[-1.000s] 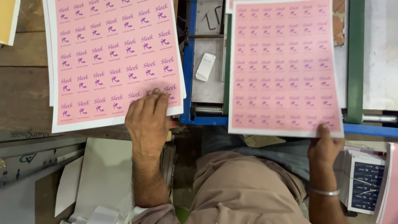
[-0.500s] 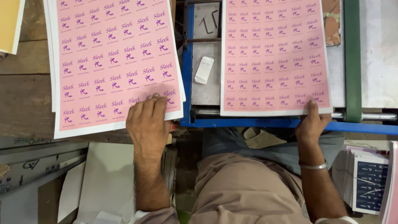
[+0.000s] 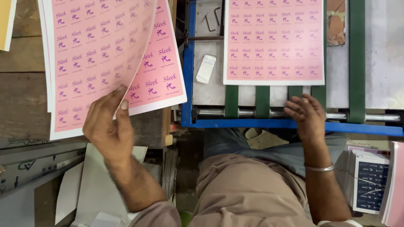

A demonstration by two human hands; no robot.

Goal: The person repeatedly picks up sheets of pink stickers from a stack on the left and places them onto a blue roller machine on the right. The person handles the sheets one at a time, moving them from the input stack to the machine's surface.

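My left hand [image 3: 108, 126] pinches the lower right corner of the top pink printed sheet [image 3: 90, 54] and curls it up off a stack of the same sheets [image 3: 162, 84] on the wooden table. My right hand [image 3: 307, 115] rests with fingers spread on the green belts [image 3: 261, 101] and steel roller [image 3: 210, 112] of a blue-framed feeder, holding nothing. Another pink sheet [image 3: 275, 40] of small purple labels lies on the belts just beyond that hand, apart from it.
A small white rectangular object [image 3: 206, 68] lies on the grey feeder bed. Hex keys [image 3: 210, 19] lie further back. A blue frame bar [image 3: 294, 125] runs across in front of me. Dark blue printed cards [image 3: 370, 185] are stacked at the lower right, yellow paper [image 3: 6, 21] at the far left.
The right-hand sheet has travelled away from me up the belts and my right hand has let it go. My left hand has gone from lying flat on the stack to lifting the top sheet's corner.
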